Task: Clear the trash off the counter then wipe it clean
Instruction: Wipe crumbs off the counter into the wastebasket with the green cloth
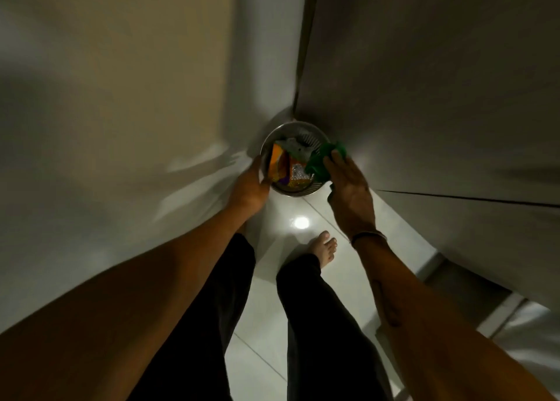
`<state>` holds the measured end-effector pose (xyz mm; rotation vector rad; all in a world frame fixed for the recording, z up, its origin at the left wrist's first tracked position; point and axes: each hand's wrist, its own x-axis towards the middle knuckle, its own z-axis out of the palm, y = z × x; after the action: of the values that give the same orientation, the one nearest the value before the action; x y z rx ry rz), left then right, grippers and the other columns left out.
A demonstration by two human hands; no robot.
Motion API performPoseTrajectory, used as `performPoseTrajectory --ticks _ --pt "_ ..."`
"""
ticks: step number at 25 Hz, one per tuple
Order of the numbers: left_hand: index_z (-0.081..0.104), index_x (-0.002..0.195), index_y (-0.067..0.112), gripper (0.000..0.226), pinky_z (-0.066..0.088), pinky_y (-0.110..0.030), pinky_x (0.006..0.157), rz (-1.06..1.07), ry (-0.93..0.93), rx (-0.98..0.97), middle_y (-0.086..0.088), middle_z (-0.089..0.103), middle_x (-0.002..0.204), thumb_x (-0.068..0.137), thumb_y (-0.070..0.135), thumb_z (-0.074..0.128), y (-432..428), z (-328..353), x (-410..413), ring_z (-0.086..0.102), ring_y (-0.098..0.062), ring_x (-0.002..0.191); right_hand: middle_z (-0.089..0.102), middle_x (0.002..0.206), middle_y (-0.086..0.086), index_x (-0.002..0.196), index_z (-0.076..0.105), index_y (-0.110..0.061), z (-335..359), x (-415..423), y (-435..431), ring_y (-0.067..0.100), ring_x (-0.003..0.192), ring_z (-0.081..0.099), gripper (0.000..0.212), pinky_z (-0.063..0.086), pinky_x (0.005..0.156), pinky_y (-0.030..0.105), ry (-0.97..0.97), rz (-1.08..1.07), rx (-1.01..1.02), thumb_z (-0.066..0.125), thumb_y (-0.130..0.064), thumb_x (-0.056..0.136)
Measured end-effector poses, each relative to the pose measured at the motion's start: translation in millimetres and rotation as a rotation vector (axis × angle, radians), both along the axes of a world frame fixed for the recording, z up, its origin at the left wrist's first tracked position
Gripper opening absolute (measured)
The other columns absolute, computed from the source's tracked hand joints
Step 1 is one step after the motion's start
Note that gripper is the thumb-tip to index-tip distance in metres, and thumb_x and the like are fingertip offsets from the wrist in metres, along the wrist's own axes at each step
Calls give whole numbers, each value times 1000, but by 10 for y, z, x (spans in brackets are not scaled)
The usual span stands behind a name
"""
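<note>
A round metal trash bin (280,134) stands on the floor in a corner, seen from above. Inside lie an orange and purple wrapper (280,167), a shiny foil packet (298,173) and crumpled white paper (295,147). My left hand (250,185) grips the bin's left rim. My right hand (348,185) hovers over the right rim, its fingers pressing a crumpled green wrapper (321,161) at the bin's edge.
Grey cabinet doors (439,97) rise on the right and a pale wall (121,97) on the left. Glossy white floor tiles (303,219) lie below, with my bare foot (324,246) and dark trouser legs close to the bin.
</note>
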<state>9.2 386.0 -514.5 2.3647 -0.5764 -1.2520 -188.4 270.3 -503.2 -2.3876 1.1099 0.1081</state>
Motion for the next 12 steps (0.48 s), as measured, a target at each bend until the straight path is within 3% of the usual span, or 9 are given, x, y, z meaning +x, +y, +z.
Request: performPoseTrajectory --ticks 4,8,12 --pt "12 170 16 73 25 -53 132 -526 -373 -73 -16 6 179 109 34 49 21 1579 -189 3 -36 166 34 170 4 160 40 -19 1598 -3 109 31 161 26 75 28 132 42 29 1 -6 63 7 93" --pt "11 169 12 76 23 -55 132 -677 -586 -271 -15 3 179 108 41 45 -217 3127 -204 2 -34 166 42 167 5 158 44 -18 3144 8 46 33 156 37 79 35 128 42 -98 -62 -153 68 10 88" --pt "3 169 10 80 11 -51 135 -697 -724 -434 -15 -2 179 107 43 42 -696 4376 -205 -2 -31 166 35 171 1 162 36 -20 4426 -110 -93 24 159 33 79 29 132 38 -305 -156 -311 63 7 93"
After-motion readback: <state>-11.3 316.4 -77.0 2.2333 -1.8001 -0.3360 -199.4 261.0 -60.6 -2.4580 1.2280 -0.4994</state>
